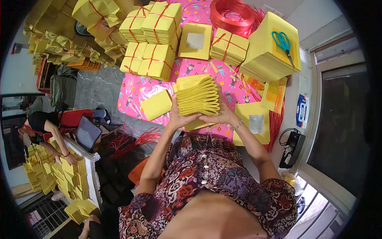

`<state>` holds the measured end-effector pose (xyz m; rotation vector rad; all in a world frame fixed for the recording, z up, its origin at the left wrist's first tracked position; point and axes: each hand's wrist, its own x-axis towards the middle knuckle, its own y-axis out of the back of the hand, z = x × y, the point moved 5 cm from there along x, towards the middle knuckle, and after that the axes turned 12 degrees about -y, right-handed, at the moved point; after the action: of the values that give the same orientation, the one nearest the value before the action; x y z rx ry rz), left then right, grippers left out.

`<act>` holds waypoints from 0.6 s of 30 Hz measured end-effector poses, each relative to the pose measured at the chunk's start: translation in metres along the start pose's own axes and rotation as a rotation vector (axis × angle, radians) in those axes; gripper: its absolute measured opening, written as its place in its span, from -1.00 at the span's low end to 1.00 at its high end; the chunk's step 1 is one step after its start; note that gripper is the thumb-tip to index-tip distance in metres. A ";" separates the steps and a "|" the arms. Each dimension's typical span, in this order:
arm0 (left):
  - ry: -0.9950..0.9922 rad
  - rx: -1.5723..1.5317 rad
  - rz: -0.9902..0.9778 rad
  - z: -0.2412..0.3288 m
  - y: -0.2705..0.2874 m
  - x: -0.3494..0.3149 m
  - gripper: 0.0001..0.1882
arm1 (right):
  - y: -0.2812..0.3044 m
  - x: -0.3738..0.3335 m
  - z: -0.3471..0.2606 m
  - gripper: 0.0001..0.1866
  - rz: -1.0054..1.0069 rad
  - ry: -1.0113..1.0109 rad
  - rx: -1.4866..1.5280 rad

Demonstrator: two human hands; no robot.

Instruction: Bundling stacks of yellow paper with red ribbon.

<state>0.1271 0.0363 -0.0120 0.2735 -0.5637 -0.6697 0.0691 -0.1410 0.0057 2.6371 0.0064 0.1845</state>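
Observation:
Between my two hands is a thick stack of folded yellow paper (197, 97), its rounded folds fanned out toward the right. My left hand (178, 116) grips it from the left and below. On the other side my right hand (223, 114) is closed around its right end, and the two thumbs nearly meet at the near edge. Under and just beyond the stack more yellow paper shows. A flat yellow piece (156, 105) lies to the left of my left hand. Right of my right hand is a yellow sheet with a silvery window (243, 115).
Bundles tied with red ribbon (153, 59) stand at the back of the pink patterned tablecloth (133, 93). Teal scissors (282, 42) rest on a tall yellow stack (260, 59). A red ribbon coil (232, 18) lies behind. At left, another person works over yellow paper (69, 175).

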 end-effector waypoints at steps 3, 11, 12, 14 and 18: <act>0.020 -0.052 0.074 0.001 0.004 0.003 0.00 | 0.004 0.003 0.001 0.39 -0.055 0.036 0.070; 0.040 -0.046 0.183 0.009 0.010 0.019 0.08 | -0.002 0.004 0.040 0.13 -0.123 -0.340 0.646; 0.041 -0.047 0.185 0.011 0.011 0.021 0.08 | 0.001 0.008 0.037 0.13 -0.125 -0.340 0.645; 0.045 -0.238 0.259 0.010 0.016 0.024 0.19 | 0.008 0.019 0.028 0.06 -0.135 -0.468 0.708; 0.122 -0.261 0.281 0.009 0.022 0.014 0.43 | 0.025 0.037 0.021 -0.14 -0.161 -0.526 0.713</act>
<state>0.1419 0.0431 0.0106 -0.0108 -0.3833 -0.4440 0.1075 -0.1715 0.0043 3.2782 0.1274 -0.6905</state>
